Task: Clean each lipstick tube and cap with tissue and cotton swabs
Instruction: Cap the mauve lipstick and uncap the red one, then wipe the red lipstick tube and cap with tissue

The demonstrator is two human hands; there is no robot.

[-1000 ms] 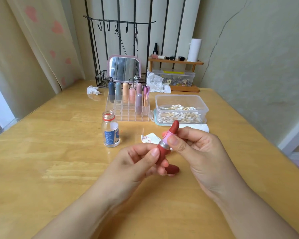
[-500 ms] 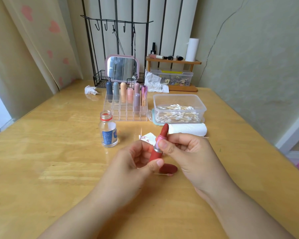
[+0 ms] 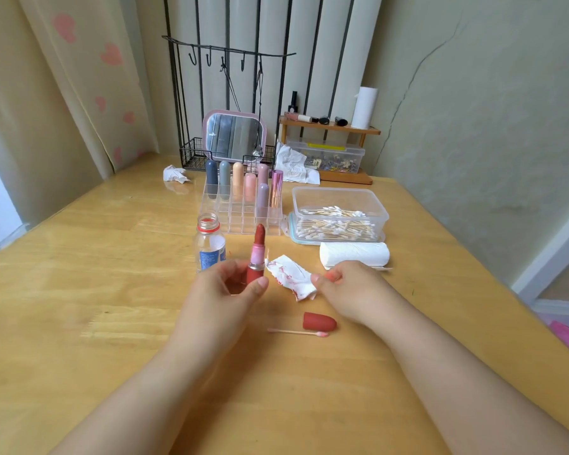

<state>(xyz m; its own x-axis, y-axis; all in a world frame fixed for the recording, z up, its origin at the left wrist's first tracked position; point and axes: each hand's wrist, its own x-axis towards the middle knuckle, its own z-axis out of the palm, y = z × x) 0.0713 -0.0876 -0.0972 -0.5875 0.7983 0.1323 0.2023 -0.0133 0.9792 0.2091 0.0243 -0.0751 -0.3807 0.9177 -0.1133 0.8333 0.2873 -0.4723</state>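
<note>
Two hands over the wooden table [image 3: 79,290]: left hand [image 3: 230,290] grips the lipstick [image 3: 257,257], right hand [image 3: 352,287] pinches stained tissue [image 3: 289,277].

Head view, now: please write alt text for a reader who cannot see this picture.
A person's left hand holds an open red lipstick upright over a wooden table, while the right hand pinches a red-stained tissue. The red cap and a used cotton swab lie in front; behind stand a box of swabs and an organizer of lipsticks.
</note>
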